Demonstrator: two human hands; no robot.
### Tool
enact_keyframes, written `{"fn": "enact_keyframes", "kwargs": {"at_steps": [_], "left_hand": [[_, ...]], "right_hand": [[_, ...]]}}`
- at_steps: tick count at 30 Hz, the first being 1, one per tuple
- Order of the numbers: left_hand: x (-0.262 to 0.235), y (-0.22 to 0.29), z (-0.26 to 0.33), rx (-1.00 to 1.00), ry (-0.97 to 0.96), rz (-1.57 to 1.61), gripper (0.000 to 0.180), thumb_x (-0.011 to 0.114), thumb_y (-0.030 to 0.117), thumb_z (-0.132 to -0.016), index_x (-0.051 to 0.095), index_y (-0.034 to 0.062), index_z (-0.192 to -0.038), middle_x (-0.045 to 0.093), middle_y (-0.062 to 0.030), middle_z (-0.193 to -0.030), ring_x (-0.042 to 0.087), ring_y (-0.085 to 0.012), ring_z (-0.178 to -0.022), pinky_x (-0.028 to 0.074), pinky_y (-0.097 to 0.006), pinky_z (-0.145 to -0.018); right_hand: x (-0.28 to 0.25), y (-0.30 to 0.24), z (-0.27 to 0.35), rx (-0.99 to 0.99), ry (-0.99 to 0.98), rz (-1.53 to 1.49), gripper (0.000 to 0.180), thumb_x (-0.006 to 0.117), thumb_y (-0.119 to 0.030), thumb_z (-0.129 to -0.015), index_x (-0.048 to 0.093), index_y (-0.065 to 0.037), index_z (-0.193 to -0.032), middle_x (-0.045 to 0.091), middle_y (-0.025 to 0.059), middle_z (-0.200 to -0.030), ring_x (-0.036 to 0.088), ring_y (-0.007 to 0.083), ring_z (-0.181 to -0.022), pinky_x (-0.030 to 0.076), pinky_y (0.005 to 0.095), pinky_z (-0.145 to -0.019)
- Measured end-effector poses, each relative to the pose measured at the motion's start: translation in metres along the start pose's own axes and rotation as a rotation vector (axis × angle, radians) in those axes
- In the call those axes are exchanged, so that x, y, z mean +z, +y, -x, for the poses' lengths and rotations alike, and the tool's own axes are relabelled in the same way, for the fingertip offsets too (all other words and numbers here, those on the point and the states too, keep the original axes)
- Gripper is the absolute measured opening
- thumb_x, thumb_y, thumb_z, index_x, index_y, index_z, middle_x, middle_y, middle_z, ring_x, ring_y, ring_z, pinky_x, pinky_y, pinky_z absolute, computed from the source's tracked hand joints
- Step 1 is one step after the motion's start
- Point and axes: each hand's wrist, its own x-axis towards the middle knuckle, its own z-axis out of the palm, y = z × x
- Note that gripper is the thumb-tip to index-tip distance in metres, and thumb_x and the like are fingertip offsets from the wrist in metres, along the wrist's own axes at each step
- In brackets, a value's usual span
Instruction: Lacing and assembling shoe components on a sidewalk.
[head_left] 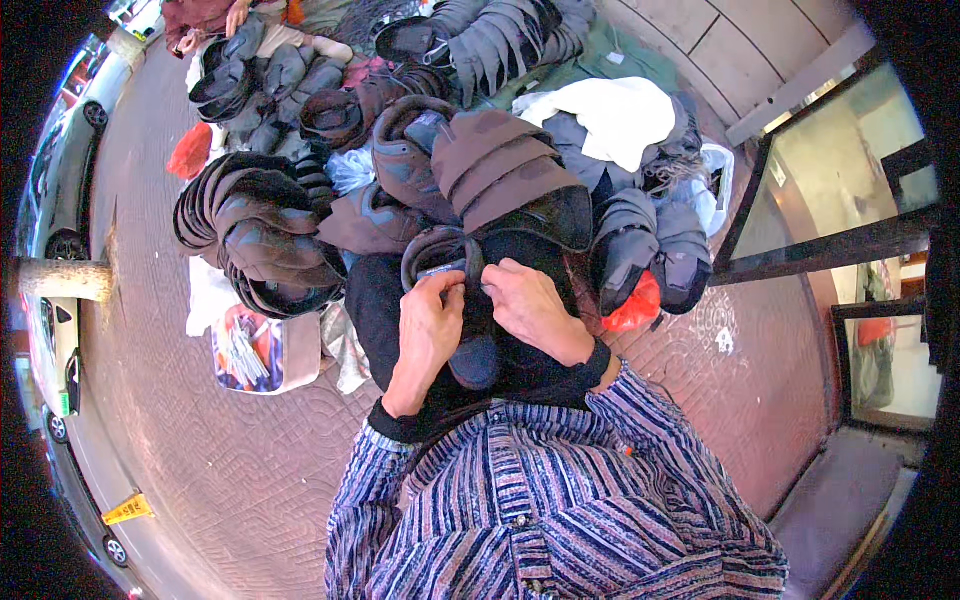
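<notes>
Dark shoe upper [475, 345]: upright over the lap, between both hands, rounded blue-grey toe toward the striped cardigan [510, 500], padded collar at the far end; sides partly covered by the hands, interior too dark to read.
Left hand [432, 320]: thumb and forefinger pinched on the near left part of the collar, remaining fingers curled and mostly out of sight.
Right hand [538, 308]: thumb and index tips drawn together beside the upper's right edge, knuckles bent; anything between them too small to make out, gripping or merely touching impossible to tell.
Blue-and-white strip [440, 269]: inside the collar, just above the left fingertips; partly covered, kind unclear.
Black trousers [375, 300]: beneath the upper, largely hidden by hands and footwear.
Nested brown uppers [510, 165]: straight beyond the hands, overlapping, only the nearest edges visible.
Curved brown stack [260, 230]: to the left, tightly layered, hard to count.
Grey pair [625, 255]: to the right, partly overlapping a red plastic bag [632, 306].
White cloth [615, 115]: draped over darker pieces, mostly concealing them.
Open pouch [300, 352]: left, on the paving [230, 440]; slender pale contents hard to identify.
Co-worker's hand [237, 16]: near the top rim, body mostly cut off.
Parked cars [72, 170]: bent and trimmed by the left rim.
</notes>
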Motion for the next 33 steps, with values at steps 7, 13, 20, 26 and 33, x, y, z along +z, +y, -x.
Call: {"fn": "enact_keyframes", "kwargs": {"at_steps": [7,13,20,26,33], "left_hand": [[-0.004,0.004,-0.01,-0.162,-0.1,0.104,0.018,0.056,0.006,-0.081,0.064,-0.003,-0.094,0.066,-0.0177,-0.082,0.066,-0.0269,-0.077,0.05,-0.031,-0.07],[-0.002,-0.01,-0.014,-0.233,-0.182,0.267,0.015,0.056,0.002,-0.083,0.063,-0.0061,-0.094,0.067,-0.0102,-0.082,0.061,-0.0128,-0.075,0.048,-0.026,-0.067],[-0.002,-0.017,-0.018,-0.206,-0.252,0.252,0.017,0.056,0.001,-0.081,0.065,-0.0025,-0.095,0.066,-0.0113,-0.081,0.062,-0.0163,-0.074,0.048,-0.028,-0.067],[0.0,-0.005,-0.02,0.104,-0.141,-0.22,0.023,0.056,0.003,-0.073,0.067,0.0082,-0.093,0.055,-0.0167,-0.095,0.059,-0.0356,-0.083,0.047,-0.043,-0.07],[-0.022,0.006,-0.041,0.472,-0.388,-0.704,0.009,0.055,0.003,-0.073,0.056,0.001,-0.081,0.053,-0.0149,-0.086,0.061,-0.0317,-0.068,0.051,-0.04,-0.057]], "right_hand": [[-0.015,-0.015,-0.003,-0.15,-0.008,0.218,0.019,0.058,-0.005,-0.063,0.051,-0.004,-0.08,0.051,0.0153,-0.074,0.056,0.0354,-0.064,0.048,0.0436,-0.058],[-0.008,0.007,-0.01,-0.077,-0.108,0.147,0.022,0.06,-0.01,-0.065,0.055,-0.002,-0.084,0.055,0.0171,-0.078,0.059,0.0335,-0.069,0.051,0.0427,-0.06],[0.008,0.0,-0.008,-0.137,0.078,0.126,0.008,0.055,-0.004,-0.065,0.049,0.0,-0.069,0.049,0.0154,-0.064,0.054,0.0354,-0.066,0.045,0.0429,-0.059],[0.007,0.008,-0.011,-0.02,0.103,-0.31,0.031,0.051,0.006,-0.067,0.04,-0.001,-0.095,0.051,0.0166,-0.061,0.054,0.036,-0.058,0.041,0.044,-0.054],[0.008,-0.002,-0.001,-0.074,0.207,-0.109,0.021,0.06,-0.011,-0.076,0.05,-0.005,-0.093,0.054,0.0171,-0.083,0.055,0.0356,-0.081,0.043,0.0464,-0.065]]}}
